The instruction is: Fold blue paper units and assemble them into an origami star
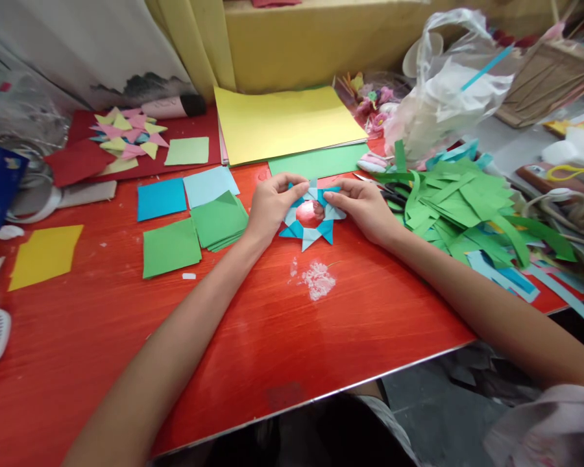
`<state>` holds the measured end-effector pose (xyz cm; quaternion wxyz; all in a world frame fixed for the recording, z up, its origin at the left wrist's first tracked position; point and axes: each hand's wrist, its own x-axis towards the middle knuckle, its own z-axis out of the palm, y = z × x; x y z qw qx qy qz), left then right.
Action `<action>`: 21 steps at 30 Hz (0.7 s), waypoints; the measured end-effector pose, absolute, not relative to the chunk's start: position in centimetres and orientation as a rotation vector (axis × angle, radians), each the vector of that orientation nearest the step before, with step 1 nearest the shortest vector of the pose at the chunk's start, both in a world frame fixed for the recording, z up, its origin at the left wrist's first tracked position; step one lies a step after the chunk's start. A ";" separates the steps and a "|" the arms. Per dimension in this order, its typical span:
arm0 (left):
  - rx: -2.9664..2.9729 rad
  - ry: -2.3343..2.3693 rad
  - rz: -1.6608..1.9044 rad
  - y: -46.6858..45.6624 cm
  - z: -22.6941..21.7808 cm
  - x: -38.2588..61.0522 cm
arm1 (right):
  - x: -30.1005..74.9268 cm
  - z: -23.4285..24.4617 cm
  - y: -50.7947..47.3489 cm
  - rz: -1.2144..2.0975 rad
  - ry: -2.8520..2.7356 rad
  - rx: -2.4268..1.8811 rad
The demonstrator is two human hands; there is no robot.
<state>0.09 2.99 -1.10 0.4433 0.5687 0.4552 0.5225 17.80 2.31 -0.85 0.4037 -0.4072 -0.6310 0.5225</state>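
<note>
A folded paper star ring (311,227) in dark and light blue lies on the red table (272,337), its open centre showing the tabletop. My left hand (271,206) grips its left side, fingers curled and pinching the upper rim. My right hand (363,206) holds the right side, thumb and fingers pressed on the paper. Both hands rest on the table around the ring.
Green, blue and pale blue paper squares (194,220) lie left of the ring, a yellow piece (46,254) farther left. A pink and yellow star (126,135) sits on dark red paper. Yellow sheets (285,123) lie behind. Green scraps (462,207), scissors (394,192) and a plastic bag (442,91) crowd the right.
</note>
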 end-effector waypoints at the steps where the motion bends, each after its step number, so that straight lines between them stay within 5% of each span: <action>1: 1.428 1.126 1.263 3.0 -1.1 0.1 | 17.8 -0.8 2.3 1.352 -1.593 -1.020; 21: 1.412 1.139 1.268 2.8 -0.9 0.2 | 17.7 -0.6 2.1 1.278 -1.664 -1.028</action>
